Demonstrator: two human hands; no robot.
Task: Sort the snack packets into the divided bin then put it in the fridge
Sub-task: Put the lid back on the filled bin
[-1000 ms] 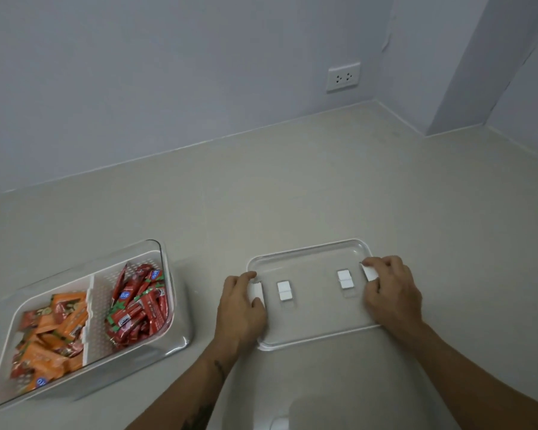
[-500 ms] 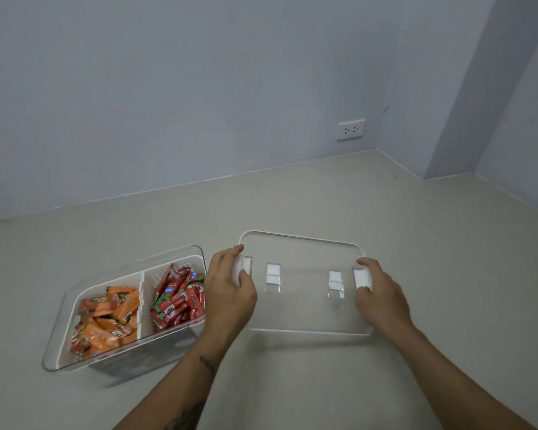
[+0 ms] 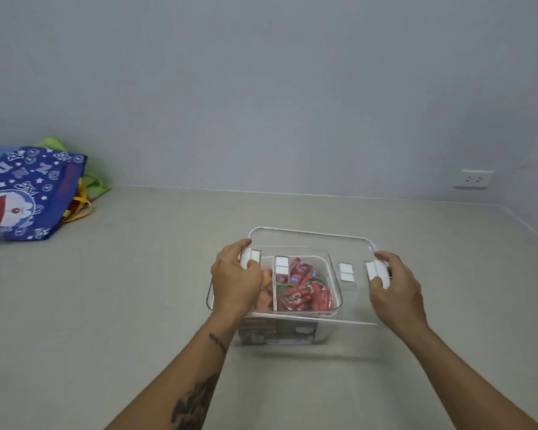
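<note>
Red packets (image 3: 305, 293) and orange packets (image 3: 266, 294) are seen in the clear divided bin (image 3: 334, 301); the tote bag (image 3: 28, 193) is blue, patterned with white stars.

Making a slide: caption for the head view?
Both hands, left hand and right hand, hold a clear lid over the divided bin of snack packets.

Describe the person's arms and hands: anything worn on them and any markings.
Both arms are bare to the bottom edge of the picture: no sleeves, gloves, watch or bracelets, and no rings show on the fingers. The left hand itself is unmarked, but its forearm carries two dark tattoos: a small one just below the wrist and a larger, irregular one further down. The right hand and its forearm show no markings.
</note>
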